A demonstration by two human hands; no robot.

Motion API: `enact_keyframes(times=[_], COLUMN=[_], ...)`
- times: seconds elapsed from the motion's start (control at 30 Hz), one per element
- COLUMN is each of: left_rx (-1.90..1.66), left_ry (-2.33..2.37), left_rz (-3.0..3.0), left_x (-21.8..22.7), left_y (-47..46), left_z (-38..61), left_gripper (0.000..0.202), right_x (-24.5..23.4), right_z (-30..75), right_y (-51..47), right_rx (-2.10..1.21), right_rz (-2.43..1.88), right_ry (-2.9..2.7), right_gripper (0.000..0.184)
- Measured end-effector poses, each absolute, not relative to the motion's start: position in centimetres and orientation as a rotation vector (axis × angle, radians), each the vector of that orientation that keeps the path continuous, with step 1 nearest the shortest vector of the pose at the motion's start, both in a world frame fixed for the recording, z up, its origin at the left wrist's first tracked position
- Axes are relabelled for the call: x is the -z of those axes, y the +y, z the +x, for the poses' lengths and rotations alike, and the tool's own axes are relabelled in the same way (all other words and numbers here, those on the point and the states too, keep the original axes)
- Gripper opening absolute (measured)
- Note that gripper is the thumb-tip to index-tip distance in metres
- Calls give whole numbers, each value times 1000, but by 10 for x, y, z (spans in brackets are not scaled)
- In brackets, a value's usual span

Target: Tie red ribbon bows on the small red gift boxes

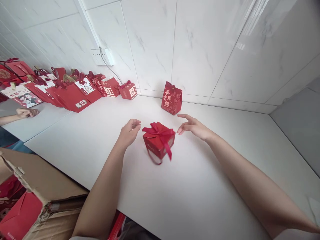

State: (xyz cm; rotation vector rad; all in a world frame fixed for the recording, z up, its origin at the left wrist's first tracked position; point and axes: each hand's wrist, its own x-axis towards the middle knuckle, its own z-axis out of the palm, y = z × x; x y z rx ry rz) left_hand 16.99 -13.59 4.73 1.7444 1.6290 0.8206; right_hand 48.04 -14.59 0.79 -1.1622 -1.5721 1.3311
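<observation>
A little red gift box (158,141) with a red ribbon bow on top sits in the middle of the white table (200,193), and it is tipped a bit to one side. My left hand (128,131) is just beside the box on its left, with the fingers curled in loosely and holding nothing. My right hand (193,126) is near the box on its right, not touching it, with the fingers spread wide and empty. Behind the box, by the wall, stands a taller red box with gold writing (171,97). Far on the left, lots of red boxes (75,91) are lined up along the wall, under a white wall socket (102,56). Another person's hand (26,112) rests on the table over there. A torn cardboard box (37,183) is down by my left arm.
</observation>
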Motion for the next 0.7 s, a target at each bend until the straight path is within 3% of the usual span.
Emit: enact_keyframes(times=[0.13,0.23,0.3,0.43,0.6,0.7], left_rx=[-689,-338,-212,-323,-534,-614], left_ry=[1343,913,815,807,882,922], left_rz=[1850,1951,1924,1785,1765,1883], left_x=[-63,-75,-75,-50,-11,-1], left_y=[-145,-157,-160,-147,-122,-117], left_z=[164,160,161,170,183,188], left_gripper=[52,116,137,132,81,70], right_x=[13,24,26,23,27,31], right_z=[494,489,480,459,437,434], right_y=[-134,-132,-136,-150,-156,-152], right_rx=[-1271,-1267,-1281,-1320,-1180,-925], right_rz=[-1212,-1166,-1096,-945,-945,-1168], right_ry=[-1463,-1454,-1466,-1484,-1381,-1199], right_gripper=[50,42,41,49,65,63])
